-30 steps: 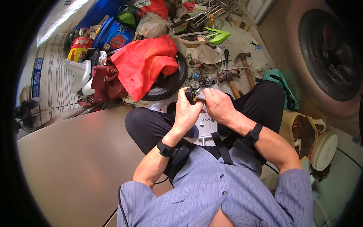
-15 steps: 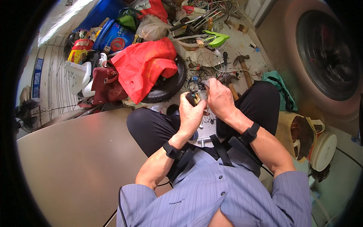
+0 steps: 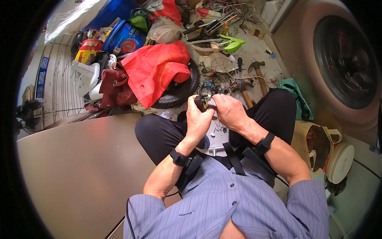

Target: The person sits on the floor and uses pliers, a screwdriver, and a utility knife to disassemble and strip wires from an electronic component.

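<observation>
**Hands hold steady over the lap**

Little has changed: the left hand (image 3: pixel 200 119) and right hand (image 3: pixel 228 112) still close together around a small dark part (image 3: pixel 201 102) (details too small to tell), above the knees, near the tyre (image 3: pixel 181 89).

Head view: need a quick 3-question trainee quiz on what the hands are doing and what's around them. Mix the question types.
1. True or false: both the left hand and the right hand grip the small dark part held above the lap.
2. Multiple choice: the red bag lies draped over A) a black tyre B) a blue bucket C) the grey panel.
3. Fill in: the two hammers lie on the floor, on the person's ____ side.

Key: 1 true; 2 A; 3 right.
</observation>
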Demonstrator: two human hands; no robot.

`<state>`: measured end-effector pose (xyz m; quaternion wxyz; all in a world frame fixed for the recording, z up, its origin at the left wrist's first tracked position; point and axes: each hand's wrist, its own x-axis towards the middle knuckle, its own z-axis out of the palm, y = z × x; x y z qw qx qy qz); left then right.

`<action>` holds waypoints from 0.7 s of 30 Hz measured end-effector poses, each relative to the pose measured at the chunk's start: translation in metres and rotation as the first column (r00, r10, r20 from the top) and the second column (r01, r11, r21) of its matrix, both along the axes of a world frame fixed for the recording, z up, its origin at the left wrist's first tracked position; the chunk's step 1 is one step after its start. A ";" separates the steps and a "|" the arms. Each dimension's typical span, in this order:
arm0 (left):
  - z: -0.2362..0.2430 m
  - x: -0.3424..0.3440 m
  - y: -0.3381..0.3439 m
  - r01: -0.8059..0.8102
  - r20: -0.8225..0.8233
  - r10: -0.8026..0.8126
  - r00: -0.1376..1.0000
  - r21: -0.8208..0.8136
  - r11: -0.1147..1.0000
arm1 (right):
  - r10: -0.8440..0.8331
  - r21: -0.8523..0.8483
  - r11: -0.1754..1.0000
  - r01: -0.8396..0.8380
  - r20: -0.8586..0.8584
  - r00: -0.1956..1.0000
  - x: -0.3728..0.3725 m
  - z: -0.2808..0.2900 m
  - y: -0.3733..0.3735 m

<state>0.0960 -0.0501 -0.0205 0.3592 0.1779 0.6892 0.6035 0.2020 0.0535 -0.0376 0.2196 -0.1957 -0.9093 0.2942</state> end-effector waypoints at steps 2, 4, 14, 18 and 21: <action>0.004 0.001 0.001 0.011 0.013 -0.011 1.000 -0.003 1.000 | 0.011 0.019 1.000 -0.011 -0.017 1.000 0.001 -0.001 0.001; 0.003 0.003 0.000 0.010 0.015 -0.010 1.000 0.007 1.000 | 0.024 -0.013 1.000 -0.025 -0.051 0.998 0.001 0.000 0.001; 0.006 0.000 0.000 0.033 -0.084 -0.036 0.996 -0.039 0.999 | -0.169 -0.776 0.630 -0.006 -0.145 0.975 -0.001 0.020 0.000; -0.002 0.003 -0.006 0.066 -0.345 -0.100 0.933 -0.108 0.992 | -0.179 -0.780 0.623 0.061 -0.066 0.982 -0.005 0.026 0.005; 0.001 0.001 -0.006 0.043 -0.363 -0.104 0.926 -0.170 0.984 | -0.194 -0.746 0.662 0.074 -0.075 0.978 -0.005 0.025 0.005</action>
